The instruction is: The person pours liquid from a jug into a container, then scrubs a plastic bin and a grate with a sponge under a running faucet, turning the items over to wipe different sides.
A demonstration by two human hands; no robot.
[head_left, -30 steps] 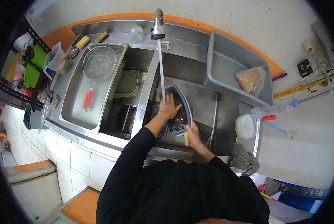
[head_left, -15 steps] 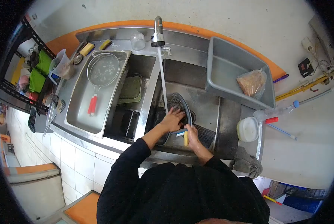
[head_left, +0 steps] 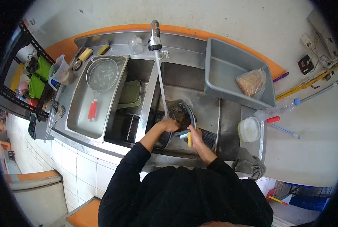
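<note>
My left hand is closed at the near left side of a dark round container in the right sink basin; whether it grips anything is hidden. My right hand is wrapped round the container's near right rim, with a yellow-and-blue item beside its fingers. Water runs from the faucet in a stream that falls near my left hand.
A steel pan with a red-handled strainer stands left. At the back right a grey tub holds a bagged item. A white container and a grey cloth lie at the right.
My left hand has drawn back from inside the container toward its near left side, and its spread fingers have closed. My right hand stays at the rim.
</note>
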